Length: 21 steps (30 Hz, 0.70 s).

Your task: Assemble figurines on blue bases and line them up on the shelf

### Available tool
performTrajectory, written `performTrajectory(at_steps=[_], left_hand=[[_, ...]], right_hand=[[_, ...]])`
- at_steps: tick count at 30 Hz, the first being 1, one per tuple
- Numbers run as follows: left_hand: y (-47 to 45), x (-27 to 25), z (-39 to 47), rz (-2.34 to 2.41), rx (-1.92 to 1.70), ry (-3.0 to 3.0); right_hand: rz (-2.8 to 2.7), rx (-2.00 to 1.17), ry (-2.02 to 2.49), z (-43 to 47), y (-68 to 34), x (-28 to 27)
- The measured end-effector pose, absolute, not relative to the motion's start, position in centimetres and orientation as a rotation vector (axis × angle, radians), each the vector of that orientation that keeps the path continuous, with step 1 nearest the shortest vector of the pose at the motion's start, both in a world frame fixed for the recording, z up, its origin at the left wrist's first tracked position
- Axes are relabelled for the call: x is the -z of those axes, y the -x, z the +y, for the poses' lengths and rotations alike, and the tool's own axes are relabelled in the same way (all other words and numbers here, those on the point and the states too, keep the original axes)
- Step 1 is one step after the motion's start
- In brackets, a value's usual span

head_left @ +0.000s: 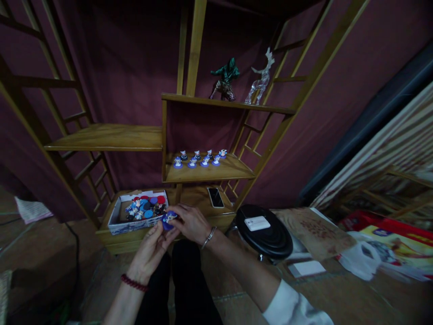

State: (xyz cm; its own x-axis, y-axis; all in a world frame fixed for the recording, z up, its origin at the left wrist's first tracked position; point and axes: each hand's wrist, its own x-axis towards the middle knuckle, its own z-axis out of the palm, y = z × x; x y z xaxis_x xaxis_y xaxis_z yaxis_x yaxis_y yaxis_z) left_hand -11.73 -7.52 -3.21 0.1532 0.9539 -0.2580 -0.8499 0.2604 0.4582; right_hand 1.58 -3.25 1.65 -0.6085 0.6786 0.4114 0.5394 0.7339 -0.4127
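Between my two hands is a small figurine (169,218) on a round purple base. My left hand (154,246) pinches its base from below, and the fingers of my right hand (191,221) grip it from the right side. Just behind and left of them, a patterned cardboard box (117,212) holds many figurine parts in a heap, with red, blue, purple and black discs among them. Two rows of similar figurines (192,162) stand upright on the middle shelf (233,169), the front row on purple bases, most of the back row on dark ones.
A phone (215,197) lies on the low shelf. The upper shelf (203,100) bears a dark green crouching statue (226,79) and a clear deer figure (260,81). To my right, a black stool (279,239) carries a white object (257,223); a plastic bag (360,259) is beyond it.
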Motion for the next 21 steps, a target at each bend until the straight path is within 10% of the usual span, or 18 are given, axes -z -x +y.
performTrajectory(at_steps=[21], left_hand=[[9.3,3.2,-6.5,0.545,-1.272,-0.276]], right_hand=[[-2.265,-0.489,0.993,-3.1,-4.3,-1.9]])
